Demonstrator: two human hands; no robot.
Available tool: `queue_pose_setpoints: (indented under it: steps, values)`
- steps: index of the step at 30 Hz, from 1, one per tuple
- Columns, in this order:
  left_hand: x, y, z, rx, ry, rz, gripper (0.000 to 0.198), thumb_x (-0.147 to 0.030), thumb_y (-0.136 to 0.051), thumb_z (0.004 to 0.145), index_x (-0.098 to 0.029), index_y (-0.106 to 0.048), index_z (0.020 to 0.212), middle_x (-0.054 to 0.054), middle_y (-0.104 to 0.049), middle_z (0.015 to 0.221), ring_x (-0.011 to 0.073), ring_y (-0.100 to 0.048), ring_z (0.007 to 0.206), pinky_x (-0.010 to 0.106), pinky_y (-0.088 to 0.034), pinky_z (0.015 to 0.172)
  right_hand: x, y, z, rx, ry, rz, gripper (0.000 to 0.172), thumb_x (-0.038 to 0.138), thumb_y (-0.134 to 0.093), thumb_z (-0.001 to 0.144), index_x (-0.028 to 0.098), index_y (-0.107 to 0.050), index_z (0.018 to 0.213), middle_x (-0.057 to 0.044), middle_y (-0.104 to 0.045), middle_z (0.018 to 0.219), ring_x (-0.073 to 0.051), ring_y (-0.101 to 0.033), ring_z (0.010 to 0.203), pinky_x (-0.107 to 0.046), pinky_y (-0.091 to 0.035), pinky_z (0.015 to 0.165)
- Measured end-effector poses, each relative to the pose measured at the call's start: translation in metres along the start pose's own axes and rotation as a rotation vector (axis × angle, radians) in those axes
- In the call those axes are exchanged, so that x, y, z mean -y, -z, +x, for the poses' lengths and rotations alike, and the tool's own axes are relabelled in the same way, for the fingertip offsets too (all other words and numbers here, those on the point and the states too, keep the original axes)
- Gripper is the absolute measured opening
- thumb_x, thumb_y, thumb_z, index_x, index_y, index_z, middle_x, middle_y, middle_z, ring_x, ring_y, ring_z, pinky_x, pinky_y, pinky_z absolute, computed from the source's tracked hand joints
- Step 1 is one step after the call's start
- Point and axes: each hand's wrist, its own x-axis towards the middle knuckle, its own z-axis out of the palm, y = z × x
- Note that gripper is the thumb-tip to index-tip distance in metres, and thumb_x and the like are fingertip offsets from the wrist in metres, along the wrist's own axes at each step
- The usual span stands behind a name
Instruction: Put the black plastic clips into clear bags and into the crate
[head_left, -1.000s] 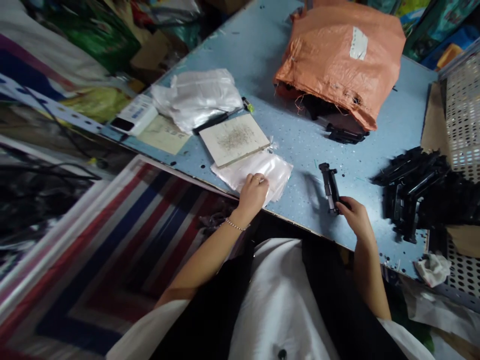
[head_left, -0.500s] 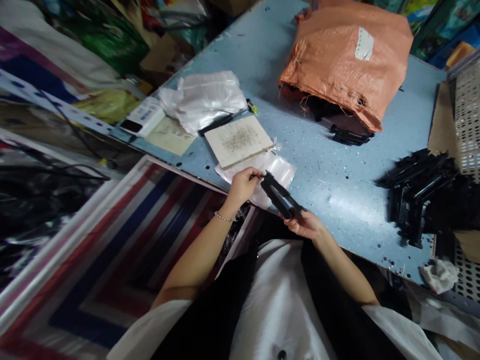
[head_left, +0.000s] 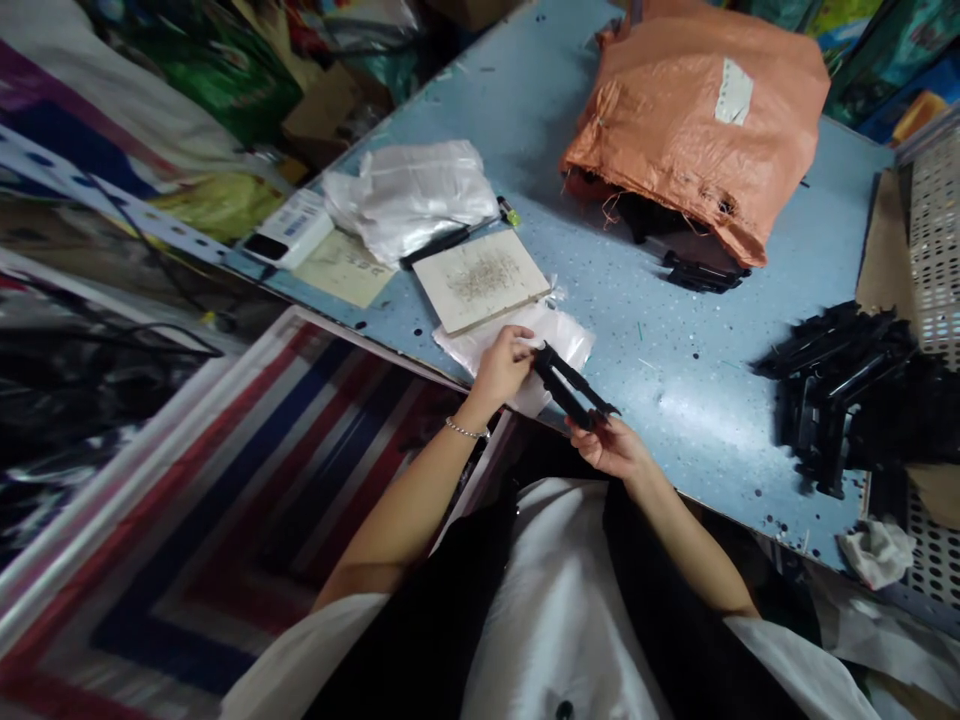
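A black moulded plastic bracket (head_left: 574,388) is pinched at both ends by the left hand (head_left: 502,366) and right hand (head_left: 609,447); it is judged light, stiff, and best held there.

No text can be read clearly. The orange sack (head_left: 694,130) bears a white label (head_left: 733,91), its surface showing no legible marks. Left of the sack, a white box (head_left: 294,229) carries blue print and a paper sheet (head_left: 343,267) carries dark print, both too blurred to read.
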Motion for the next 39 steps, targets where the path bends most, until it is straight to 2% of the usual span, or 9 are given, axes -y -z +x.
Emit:
queue_pose_setpoints:
  steps: [3,5,12,18,25,30,34,36,39]
  values:
    - [-0.003,0.018,-0.001,-0.114,-0.158,0.140,0.014,-0.017,-0.055,0.086,-0.017,-0.063,0.098,0.005,-0.072,0.090,0.0177,-0.069,0.086,0.033,-0.055,0.084,-0.001,0.007,0.003,-0.085,0.031,0.046,0.030,0.024,-0.074,0.080,0.007,-0.063,0.101,-0.004,-0.061,0.074,-0.007,-0.048,0.058,-0.013,-0.049,0.050]
    - [-0.006,0.030,-0.003,-0.094,-0.338,0.333,0.022,-0.015,-0.047,0.090,-0.017,-0.069,0.093,0.008,-0.073,0.103,0.0210,-0.067,0.102,0.040,-0.052,0.099,-0.001,0.009,-0.001,-0.099,0.043,0.056,0.029,0.024,-0.073,0.080,0.007,-0.064,0.102,-0.004,-0.062,0.075,-0.007,-0.050,0.058,-0.014,-0.049,0.050]
    - [-0.034,0.015,-0.032,0.075,-0.618,0.479,0.051,-0.007,-0.036,0.097,-0.018,-0.054,0.144,0.013,-0.058,0.145,0.0221,-0.054,0.134,0.046,-0.046,0.115,0.001,-0.003,0.006,-0.003,-0.043,0.023,0.025,0.023,-0.072,0.079,0.012,-0.064,0.099,-0.004,-0.064,0.080,-0.007,-0.049,0.058,-0.015,-0.047,0.049]
    - [-0.055,-0.015,-0.093,0.202,-0.761,0.151,0.061,-0.004,-0.040,0.098,-0.030,-0.040,0.153,0.008,-0.059,0.142,0.0157,-0.057,0.131,0.037,-0.052,0.111,0.006,-0.015,0.018,-0.147,0.339,-0.157,0.021,0.033,-0.076,0.074,0.019,-0.062,0.079,0.002,-0.058,0.067,-0.009,-0.046,0.055,-0.020,-0.045,0.050]
    - [-0.057,-0.029,-0.107,0.190,-0.743,0.356,0.052,-0.013,-0.052,0.096,-0.020,-0.047,0.147,0.014,-0.062,0.135,0.0238,-0.060,0.126,0.045,-0.053,0.110,-0.004,-0.034,-0.014,-0.420,0.734,-1.012,0.024,0.042,-0.074,0.081,0.020,-0.070,0.090,0.001,-0.066,0.082,-0.015,-0.058,0.078,-0.027,-0.049,0.073]
    - [-0.072,0.055,-0.133,0.098,-0.397,0.271,0.031,-0.037,-0.060,0.096,-0.025,-0.067,0.123,0.007,-0.070,0.120,0.0197,-0.068,0.108,0.032,-0.055,0.100,0.004,-0.038,-0.039,-0.219,0.511,-1.124,0.039,0.042,-0.072,0.085,0.024,-0.069,0.119,-0.003,-0.071,0.100,-0.017,-0.064,0.087,-0.033,-0.051,0.085]
    - [-0.024,0.122,-0.136,0.160,-0.059,0.412,0.041,-0.051,-0.061,0.090,-0.024,-0.071,0.119,0.008,-0.072,0.120,0.0249,-0.068,0.108,0.035,-0.054,0.099,0.016,-0.024,-0.036,-0.418,0.581,-1.059,0.040,0.047,-0.070,0.085,0.022,-0.070,0.116,-0.005,-0.073,0.098,-0.017,-0.066,0.085,-0.036,-0.053,0.086]
    - [0.021,0.124,-0.124,0.233,0.111,0.559,0.038,-0.045,-0.062,0.086,-0.021,-0.074,0.113,0.010,-0.073,0.118,0.0273,-0.068,0.110,0.037,-0.052,0.102,0.016,-0.015,-0.028,-0.455,0.599,-1.029,0.041,0.049,-0.069,0.084,0.020,-0.070,0.113,-0.006,-0.073,0.095,-0.018,-0.066,0.082,-0.037,-0.055,0.083]
    - [0.081,0.093,-0.103,0.342,0.312,0.722,0.026,-0.034,-0.067,0.076,-0.018,-0.076,0.095,0.014,-0.077,0.103,0.0300,-0.072,0.102,0.039,-0.053,0.095,0.015,-0.003,-0.018,-0.426,0.600,-1.063,0.039,0.048,-0.066,0.085,0.020,-0.070,0.112,-0.005,-0.072,0.092,-0.018,-0.065,0.079,-0.036,-0.056,0.079]
